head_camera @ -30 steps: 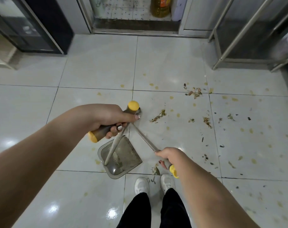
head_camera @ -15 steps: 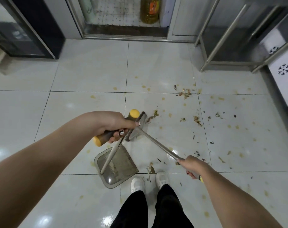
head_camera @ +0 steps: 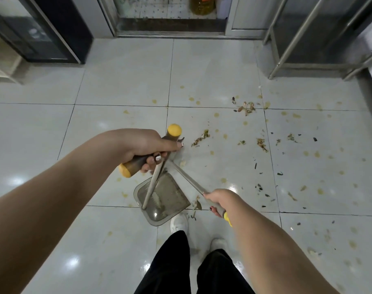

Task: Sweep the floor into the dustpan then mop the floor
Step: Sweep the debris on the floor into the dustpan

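Note:
My left hand [head_camera: 151, 147] grips the brown, yellow-capped handle [head_camera: 136, 164] of a long-stemmed dustpan. Its grey pan [head_camera: 166, 200] rests on the floor just ahead of my shoes. My right hand [head_camera: 218, 200] grips the broom's metal pole [head_camera: 187, 179] near its yellow end. The pole runs up-left to the broom head [head_camera: 179, 141], which is mostly hidden behind my left hand. Food scraps lie on the white tiles: a clump [head_camera: 202, 137] just right of the broom head, another [head_camera: 246, 108] farther off, and a few bits [head_camera: 196, 205] beside the pan.
Yellow stains and dark specks [head_camera: 263, 187] dot the tiles to the right. A metal door threshold [head_camera: 170, 28] with an oil bottle [head_camera: 202, 5] behind it is at the top. A steel frame's legs [head_camera: 287, 49] stand top right, a dark cabinet [head_camera: 53, 28] top left.
My right hand has swung back left toward the dustpan, drawing the broom head in behind my left hand. My left hand and the dustpan have barely moved.

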